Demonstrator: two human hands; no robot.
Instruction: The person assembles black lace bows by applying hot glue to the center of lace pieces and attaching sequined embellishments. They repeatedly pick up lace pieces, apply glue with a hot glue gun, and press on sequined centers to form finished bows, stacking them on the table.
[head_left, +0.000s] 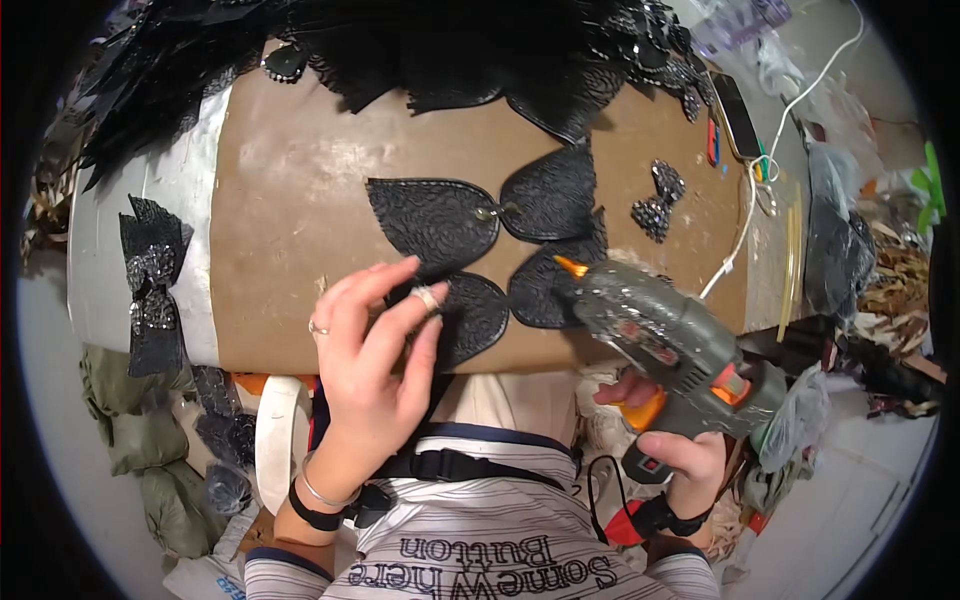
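My right hand [690, 450] grips a grey glue gun [665, 325] by its handle, its orange nozzle pointing up and left over the table. Beneath the nozzle lie two black embossed bow pieces with rounded lobes. The upper bow piece [435, 215] carries a shiny blob of what looks like glue [490, 212] at its centre. The lower bow piece [475, 315] lies nearer the table's front edge, partly covered by my left hand [375, 350]. That hand hovers with curved, parted fingers and nothing visible in them; a pale wrap circles the index finger.
A small sparkling bow [658, 200] rests to the right, near a phone [736, 115] and a white cable [745, 215]. An assembled black bow [152, 285] lies far left. Black bows and trimmings [430, 50] heap along the back. Yellowish sticks [790, 255] stand by the right edge.
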